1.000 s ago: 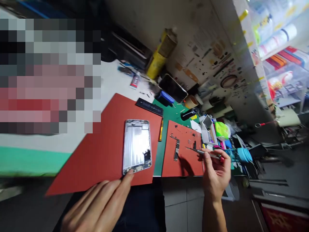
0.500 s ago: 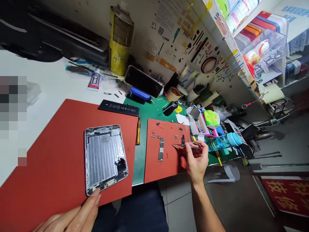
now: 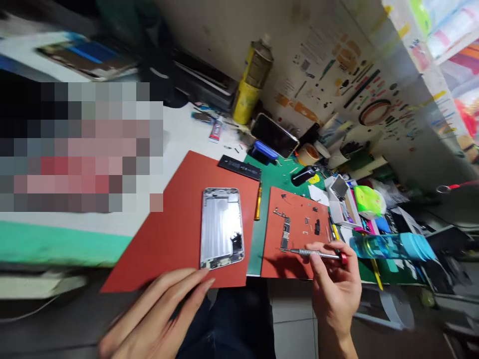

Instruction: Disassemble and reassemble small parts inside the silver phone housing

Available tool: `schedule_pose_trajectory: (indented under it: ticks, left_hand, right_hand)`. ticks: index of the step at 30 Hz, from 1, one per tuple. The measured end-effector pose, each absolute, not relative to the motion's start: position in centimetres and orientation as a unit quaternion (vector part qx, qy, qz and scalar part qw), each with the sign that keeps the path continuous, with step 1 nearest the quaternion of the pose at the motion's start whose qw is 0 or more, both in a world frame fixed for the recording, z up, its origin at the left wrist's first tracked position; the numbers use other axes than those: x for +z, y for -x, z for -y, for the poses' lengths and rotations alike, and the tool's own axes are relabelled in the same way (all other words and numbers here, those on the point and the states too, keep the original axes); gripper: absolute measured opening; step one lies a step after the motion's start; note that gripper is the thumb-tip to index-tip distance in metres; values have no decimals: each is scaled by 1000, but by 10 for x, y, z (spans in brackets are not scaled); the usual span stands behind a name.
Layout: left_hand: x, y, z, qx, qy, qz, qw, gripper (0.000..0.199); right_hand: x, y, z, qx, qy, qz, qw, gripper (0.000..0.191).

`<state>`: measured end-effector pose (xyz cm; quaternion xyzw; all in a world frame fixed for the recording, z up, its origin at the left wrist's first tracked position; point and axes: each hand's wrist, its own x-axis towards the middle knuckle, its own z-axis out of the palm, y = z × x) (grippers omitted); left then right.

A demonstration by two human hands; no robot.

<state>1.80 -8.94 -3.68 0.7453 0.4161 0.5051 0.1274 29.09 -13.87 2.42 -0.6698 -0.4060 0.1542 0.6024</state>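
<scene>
The right hand (image 3: 337, 291) pinches the screwdriver (image 3: 324, 255), best guided lightly beside the board (image 3: 286, 233); the left hand (image 3: 159, 311), fingers loosely parted, should only lightly steady the housing (image 3: 219, 224).

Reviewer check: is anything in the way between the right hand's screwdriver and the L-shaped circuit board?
Nothing visible is: the screwdriver in the right hand has its tip at the circuit board's near end. Contact is unclear.
</scene>
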Motion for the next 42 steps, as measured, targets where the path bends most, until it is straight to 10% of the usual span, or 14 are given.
schedule_pose_trajectory:
  ticks: [9, 42]
  left_hand:
    - [-18, -16, 89, 478, -709, -426, 295, 13]
    - [-25, -12, 86, 517, -674, -382, 364, 17]
  right_hand:
    - [12, -227, 129, 316, 561, 487, 590, 32]
    - [13, -223, 124, 413, 549, 456, 565, 32]
